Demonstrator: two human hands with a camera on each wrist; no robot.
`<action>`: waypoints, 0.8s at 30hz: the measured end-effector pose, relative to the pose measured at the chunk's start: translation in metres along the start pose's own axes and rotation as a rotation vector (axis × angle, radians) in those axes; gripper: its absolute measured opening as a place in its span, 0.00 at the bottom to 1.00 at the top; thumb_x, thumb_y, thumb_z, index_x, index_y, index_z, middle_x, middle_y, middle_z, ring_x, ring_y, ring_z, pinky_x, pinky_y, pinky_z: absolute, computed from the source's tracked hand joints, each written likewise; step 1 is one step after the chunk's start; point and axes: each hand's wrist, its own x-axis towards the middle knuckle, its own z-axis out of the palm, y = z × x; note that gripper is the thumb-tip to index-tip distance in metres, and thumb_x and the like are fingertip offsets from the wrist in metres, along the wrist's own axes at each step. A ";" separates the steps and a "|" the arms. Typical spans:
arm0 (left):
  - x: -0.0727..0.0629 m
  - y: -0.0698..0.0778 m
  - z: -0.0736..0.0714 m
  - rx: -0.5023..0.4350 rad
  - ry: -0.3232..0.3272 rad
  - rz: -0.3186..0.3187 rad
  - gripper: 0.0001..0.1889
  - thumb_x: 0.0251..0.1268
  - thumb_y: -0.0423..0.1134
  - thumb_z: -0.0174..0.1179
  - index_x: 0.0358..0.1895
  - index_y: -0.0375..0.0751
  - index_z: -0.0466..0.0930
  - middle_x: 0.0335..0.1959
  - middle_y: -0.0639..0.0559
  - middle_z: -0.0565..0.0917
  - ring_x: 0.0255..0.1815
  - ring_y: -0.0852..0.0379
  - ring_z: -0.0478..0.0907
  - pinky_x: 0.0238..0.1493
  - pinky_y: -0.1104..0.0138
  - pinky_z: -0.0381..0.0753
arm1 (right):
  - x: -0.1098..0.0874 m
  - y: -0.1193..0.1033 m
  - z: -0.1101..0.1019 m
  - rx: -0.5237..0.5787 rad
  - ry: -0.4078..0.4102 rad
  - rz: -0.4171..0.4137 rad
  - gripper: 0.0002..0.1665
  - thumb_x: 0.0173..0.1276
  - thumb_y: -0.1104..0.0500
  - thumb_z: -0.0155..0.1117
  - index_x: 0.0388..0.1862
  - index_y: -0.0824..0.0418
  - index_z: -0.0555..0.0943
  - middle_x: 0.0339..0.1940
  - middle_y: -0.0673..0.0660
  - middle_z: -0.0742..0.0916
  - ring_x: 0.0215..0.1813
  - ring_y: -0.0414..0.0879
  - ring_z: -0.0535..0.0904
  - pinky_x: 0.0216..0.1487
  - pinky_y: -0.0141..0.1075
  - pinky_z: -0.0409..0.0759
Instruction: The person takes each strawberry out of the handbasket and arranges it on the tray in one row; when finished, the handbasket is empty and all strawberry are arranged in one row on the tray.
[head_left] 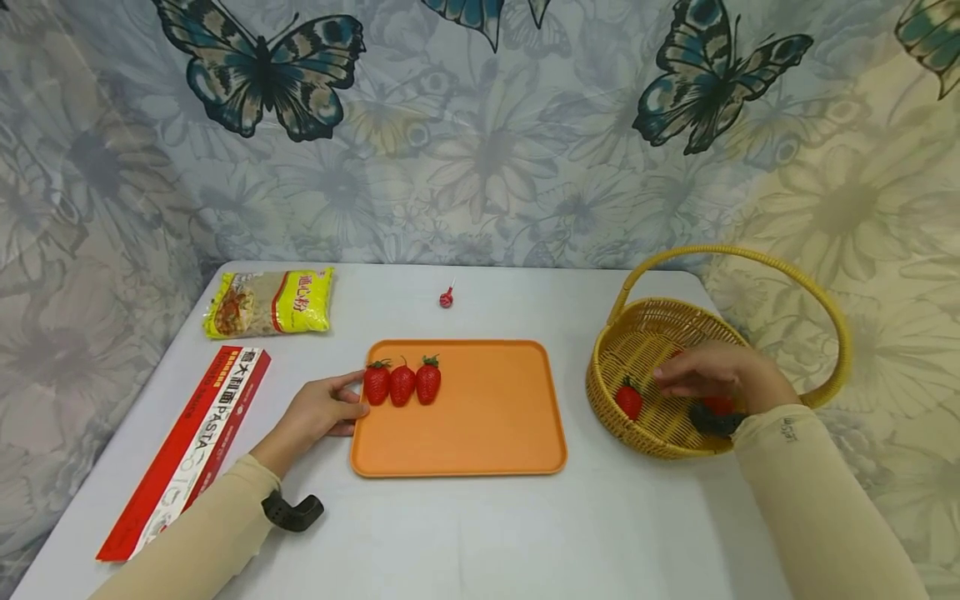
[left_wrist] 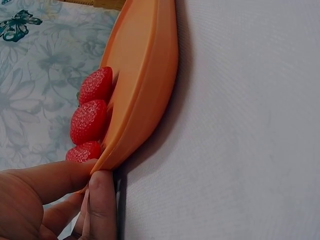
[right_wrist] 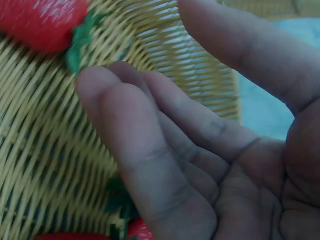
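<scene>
Three strawberries (head_left: 402,386) lie in a row at the upper left of an orange tray (head_left: 487,417). My left hand (head_left: 318,410) pinches the tray's left rim between thumb and fingers, close beside the nearest strawberry (left_wrist: 82,151). Over on the right, my right hand (head_left: 716,372) is inside the yellow wicker basket (head_left: 622,429), its fingers loosely bent with nothing between them. One strawberry (head_left: 628,400) sits at the basket's left side, and in the right wrist view a strawberry (right_wrist: 45,22) lies beyond the fingertips. More red fruit is partly hidden beneath the hand and wrist.
A yellow noodle bag (head_left: 272,302) lies at the back left, with a long red pasta box (head_left: 187,450) in front of it. A small red lollipop (head_left: 446,297) lies behind the tray. The basket's tall handle (head_left: 750,252) arches above the right hand.
</scene>
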 end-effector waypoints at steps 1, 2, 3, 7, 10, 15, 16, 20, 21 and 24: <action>0.000 -0.001 0.000 0.003 0.001 -0.003 0.36 0.58 0.32 0.70 0.72 0.43 0.68 0.41 0.43 0.75 0.28 0.56 0.79 0.32 0.64 0.86 | 0.002 0.004 -0.001 0.017 -0.015 0.015 0.10 0.72 0.64 0.60 0.44 0.70 0.83 0.42 0.58 0.85 0.46 0.48 0.83 0.54 0.39 0.81; 0.000 -0.001 0.000 0.007 0.002 -0.004 0.37 0.57 0.33 0.71 0.72 0.43 0.68 0.41 0.43 0.75 0.28 0.56 0.79 0.31 0.64 0.86 | 0.003 0.007 -0.001 0.032 -0.019 0.033 0.09 0.71 0.64 0.61 0.43 0.70 0.84 0.42 0.58 0.86 0.46 0.49 0.83 0.53 0.39 0.81; 0.000 -0.001 0.000 0.010 0.002 -0.007 0.37 0.57 0.33 0.71 0.72 0.44 0.68 0.41 0.43 0.75 0.28 0.56 0.79 0.32 0.64 0.86 | 0.005 0.009 -0.001 0.027 -0.034 0.045 0.09 0.71 0.65 0.61 0.43 0.70 0.84 0.41 0.58 0.86 0.46 0.49 0.83 0.53 0.38 0.81; 0.000 -0.001 0.001 0.018 0.005 -0.015 0.37 0.57 0.34 0.71 0.72 0.44 0.68 0.42 0.43 0.75 0.29 0.55 0.79 0.32 0.64 0.86 | 0.013 0.015 0.003 0.002 -0.028 0.088 0.10 0.69 0.64 0.63 0.43 0.71 0.84 0.40 0.59 0.87 0.44 0.48 0.84 0.50 0.37 0.82; 0.000 0.000 0.001 0.015 0.006 -0.014 0.37 0.58 0.33 0.71 0.72 0.44 0.68 0.42 0.43 0.75 0.29 0.55 0.79 0.32 0.64 0.86 | 0.017 0.015 0.010 -0.023 -0.010 0.116 0.10 0.69 0.62 0.65 0.40 0.70 0.84 0.38 0.59 0.87 0.42 0.49 0.84 0.50 0.38 0.83; 0.000 -0.001 0.001 0.010 0.007 -0.009 0.37 0.57 0.33 0.71 0.72 0.44 0.68 0.41 0.44 0.75 0.29 0.56 0.79 0.31 0.64 0.86 | 0.025 0.009 0.023 -0.096 0.007 0.144 0.08 0.66 0.61 0.68 0.35 0.66 0.85 0.33 0.57 0.87 0.38 0.48 0.84 0.48 0.39 0.83; 0.000 -0.001 0.001 0.009 0.007 -0.008 0.37 0.57 0.33 0.71 0.72 0.44 0.68 0.41 0.44 0.75 0.29 0.56 0.79 0.31 0.63 0.86 | 0.026 0.008 0.025 -0.108 0.010 0.144 0.08 0.66 0.60 0.68 0.34 0.66 0.84 0.33 0.57 0.86 0.37 0.48 0.84 0.47 0.38 0.83; 0.000 -0.001 0.001 0.004 0.010 -0.008 0.37 0.57 0.33 0.71 0.72 0.45 0.68 0.41 0.43 0.75 0.29 0.55 0.79 0.31 0.63 0.86 | 0.031 0.004 0.031 -0.122 0.015 0.149 0.07 0.65 0.60 0.68 0.34 0.65 0.84 0.32 0.57 0.87 0.37 0.47 0.85 0.46 0.38 0.84; 0.000 -0.001 0.001 0.005 0.010 -0.008 0.37 0.57 0.33 0.71 0.72 0.45 0.68 0.41 0.43 0.75 0.29 0.55 0.79 0.32 0.63 0.86 | 0.032 0.003 0.033 -0.123 0.006 0.150 0.07 0.65 0.60 0.68 0.34 0.65 0.84 0.32 0.57 0.87 0.37 0.47 0.85 0.46 0.38 0.83; 0.000 0.000 0.001 0.007 0.014 -0.012 0.36 0.58 0.33 0.71 0.72 0.46 0.68 0.41 0.43 0.75 0.29 0.55 0.79 0.32 0.64 0.86 | 0.036 0.001 0.038 -0.138 -0.049 0.154 0.07 0.67 0.59 0.66 0.34 0.63 0.83 0.31 0.55 0.87 0.36 0.45 0.84 0.47 0.38 0.83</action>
